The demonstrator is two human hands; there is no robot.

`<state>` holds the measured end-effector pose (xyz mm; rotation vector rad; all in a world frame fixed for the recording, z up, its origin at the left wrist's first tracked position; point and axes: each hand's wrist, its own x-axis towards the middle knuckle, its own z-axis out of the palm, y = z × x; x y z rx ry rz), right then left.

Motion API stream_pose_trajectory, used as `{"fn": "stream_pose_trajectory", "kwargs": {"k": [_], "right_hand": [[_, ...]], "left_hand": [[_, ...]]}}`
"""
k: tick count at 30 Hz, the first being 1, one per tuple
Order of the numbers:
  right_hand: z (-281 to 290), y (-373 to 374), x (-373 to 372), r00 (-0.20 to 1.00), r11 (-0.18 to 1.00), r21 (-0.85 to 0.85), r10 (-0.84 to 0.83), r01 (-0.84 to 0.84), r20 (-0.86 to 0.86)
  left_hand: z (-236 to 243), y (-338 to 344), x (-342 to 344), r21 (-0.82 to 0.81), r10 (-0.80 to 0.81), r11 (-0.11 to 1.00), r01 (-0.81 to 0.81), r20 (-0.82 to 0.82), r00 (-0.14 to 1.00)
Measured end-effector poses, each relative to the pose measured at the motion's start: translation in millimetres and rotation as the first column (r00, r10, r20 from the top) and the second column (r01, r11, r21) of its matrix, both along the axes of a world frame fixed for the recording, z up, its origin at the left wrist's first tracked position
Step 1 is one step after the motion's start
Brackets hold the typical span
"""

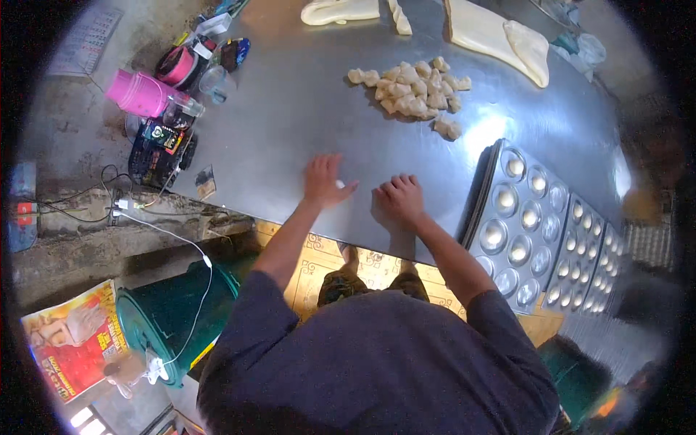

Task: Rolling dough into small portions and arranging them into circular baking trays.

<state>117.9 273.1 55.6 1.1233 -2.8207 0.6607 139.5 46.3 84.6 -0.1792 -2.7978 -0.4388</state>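
Flat over the grey metal tabletop, my left hand is slightly smeared by motion, its fingers stretched and thumb out to the side. A small white piece of dough shows between that thumb and the fingers. To its right my right hand rests palm down with fingers curled; whatever lies under it is hidden. Farther off, a heap of dough pieces sits on the table, with one small clump apart from it.
At right, round-cupped metal baking trays hold dough balls in many cups. Large dough slabs lie along the far side. A pink bucket and clutter crowd the left edge. Below stands a green bin crossed by a white cable.
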Motion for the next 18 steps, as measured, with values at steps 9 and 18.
{"fn": "stream_pose_trajectory", "kwargs": {"k": [9,18], "right_hand": [[41,77,67,0.837,0.778,-0.398,-0.284,0.486,0.468],[102,232,191,0.350,0.293,-0.420,-0.934,0.859,0.064]], "left_hand": [[6,61,19,0.522,-0.160,0.852,-0.034,0.323,0.933],[93,283,74,0.383,-0.841,0.412,0.827,-0.189,0.507]]}}
